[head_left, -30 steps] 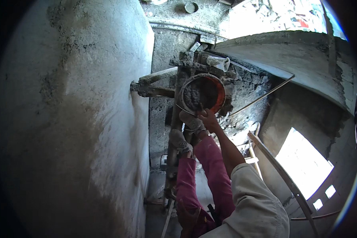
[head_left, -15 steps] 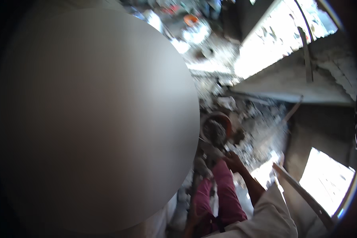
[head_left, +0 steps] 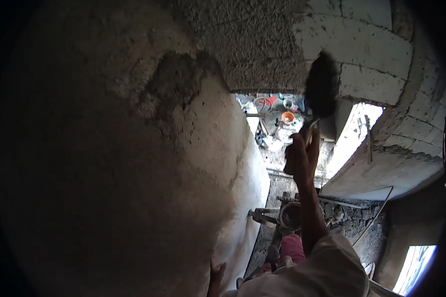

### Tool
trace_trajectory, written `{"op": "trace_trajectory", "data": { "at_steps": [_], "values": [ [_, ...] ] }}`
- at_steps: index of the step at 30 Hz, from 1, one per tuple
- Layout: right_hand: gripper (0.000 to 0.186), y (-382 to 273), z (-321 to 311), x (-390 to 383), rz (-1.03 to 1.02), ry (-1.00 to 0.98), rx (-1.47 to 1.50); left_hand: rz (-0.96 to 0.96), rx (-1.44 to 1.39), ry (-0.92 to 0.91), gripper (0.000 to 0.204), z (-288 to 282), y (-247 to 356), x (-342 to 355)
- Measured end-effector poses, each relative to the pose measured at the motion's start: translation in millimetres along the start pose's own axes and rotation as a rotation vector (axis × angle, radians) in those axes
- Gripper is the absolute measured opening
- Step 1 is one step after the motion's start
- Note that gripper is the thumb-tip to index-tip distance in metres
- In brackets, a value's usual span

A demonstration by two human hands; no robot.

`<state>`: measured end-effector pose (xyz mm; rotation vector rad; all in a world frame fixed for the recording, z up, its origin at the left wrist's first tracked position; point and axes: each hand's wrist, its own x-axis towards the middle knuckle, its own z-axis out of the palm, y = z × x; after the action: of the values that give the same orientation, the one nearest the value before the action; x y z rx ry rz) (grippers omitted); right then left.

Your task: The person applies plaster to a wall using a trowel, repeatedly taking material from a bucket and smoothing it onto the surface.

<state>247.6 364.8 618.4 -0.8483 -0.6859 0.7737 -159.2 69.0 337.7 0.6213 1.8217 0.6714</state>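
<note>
The right hand [head_left: 301,154] is raised, fist clamped around the handle of a dark brush [head_left: 322,91] held against the block wall [head_left: 366,54]. Only the left hand's [head_left: 215,277] fingertips show at the bottom edge, touching the plastered wall [head_left: 134,173]; its grip cannot be told.

Head view, close along plastered wall [head_left: 134,173], tilted upward

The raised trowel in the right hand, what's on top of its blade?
A dark heap of wet mortar covers the trowel's blade, held up by the right hand against the block wall. The blade itself is hidden under it.
</note>
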Motion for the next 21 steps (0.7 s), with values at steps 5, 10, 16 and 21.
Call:
{"op": "trace_trajectory", "data": {
  "at_steps": [5,10,16,21],
  "values": [
    [0.042,-49.9,60.1,98.3,-0.505,0.400,-0.401,-0.074,-0.061,0.080,0.099,4.1,14.7,10.6],
    [0.036,29.6,188.3,73.5,-0.359,0.156,-0.734,-0.043,-0.063,0.024,0.098,33.5,35.9,24.7],
    [0.030,-54.2,254.7,-246.4,-0.232,-1.038,-0.126,-0.007,-0.098,-0.024,0.096,51.9,23.6,9.6],
    [0.018,-4.2,131.9,-273.5,-0.312,-1.118,0.239,-0.028,-0.127,-0.110,0.095,83.3,-25.5,-11.2]
  ]
}}
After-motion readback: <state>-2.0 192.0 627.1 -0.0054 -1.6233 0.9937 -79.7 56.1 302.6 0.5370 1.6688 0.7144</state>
